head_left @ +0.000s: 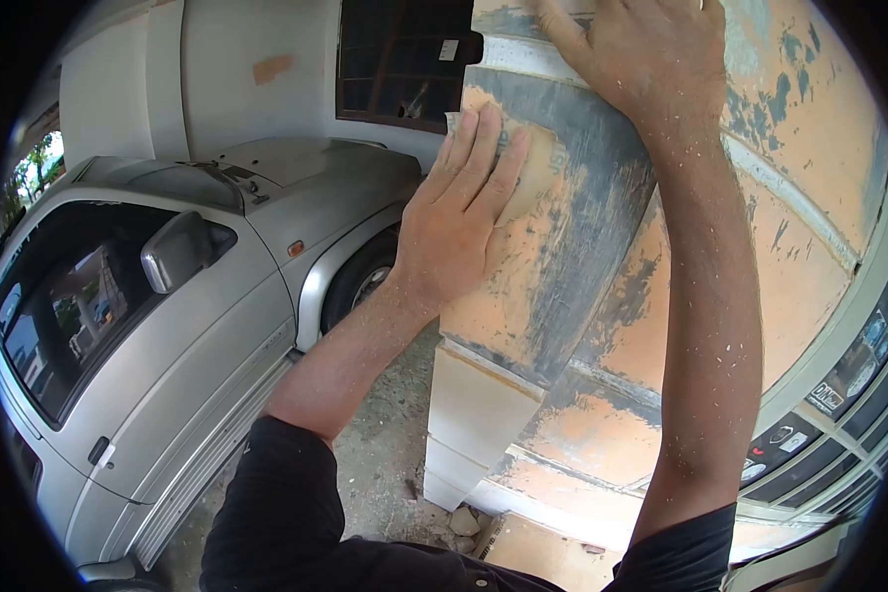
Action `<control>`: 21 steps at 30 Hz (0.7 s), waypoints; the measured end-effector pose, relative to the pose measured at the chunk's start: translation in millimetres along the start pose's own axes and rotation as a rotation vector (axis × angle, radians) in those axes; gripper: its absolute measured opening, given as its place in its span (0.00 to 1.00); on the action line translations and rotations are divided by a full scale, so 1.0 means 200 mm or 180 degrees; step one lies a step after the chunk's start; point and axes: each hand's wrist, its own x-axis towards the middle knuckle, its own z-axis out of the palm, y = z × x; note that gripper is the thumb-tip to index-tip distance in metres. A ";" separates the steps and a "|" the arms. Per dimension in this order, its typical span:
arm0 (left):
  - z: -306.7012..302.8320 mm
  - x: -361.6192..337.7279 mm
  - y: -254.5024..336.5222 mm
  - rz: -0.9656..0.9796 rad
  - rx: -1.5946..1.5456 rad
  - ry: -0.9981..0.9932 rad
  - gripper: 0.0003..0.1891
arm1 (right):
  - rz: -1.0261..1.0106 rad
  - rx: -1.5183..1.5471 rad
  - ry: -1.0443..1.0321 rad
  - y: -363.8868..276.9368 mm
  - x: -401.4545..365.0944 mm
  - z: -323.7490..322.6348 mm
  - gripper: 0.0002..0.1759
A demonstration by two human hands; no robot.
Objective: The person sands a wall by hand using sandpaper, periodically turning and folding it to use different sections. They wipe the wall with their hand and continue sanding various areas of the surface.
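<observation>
My left hand (454, 222) lies with its fingers stretched over a tan sheet of sandpaper (535, 173), pressing it to the face of a pillar (572, 266). Faint printing shows on the sheet's back, and one corner sticks out past the fingertips. The pillar's surface is patchy, peach paint mixed with dark grey scraped areas. Higher up, my right hand (656, 59) rests against the pillar, thumb spread out; its fingertips are partly cut off by the top of the view. Pale specks of dust dot my right forearm.
A silver car (197, 345) stands close on the left, its side mirror (176, 252) sticking out. Behind are a pale wall and a dark window (405, 64). Rubble (464, 523) lies at the pillar's foot. A grille with stickers (839, 405) is at right.
</observation>
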 end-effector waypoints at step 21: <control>0.00 -0.10 0.17 -0.0467 -0.0042 -0.0446 0.34 | -0.0041 -0.0068 0.0080 0.01 -0.03 0.03 0.34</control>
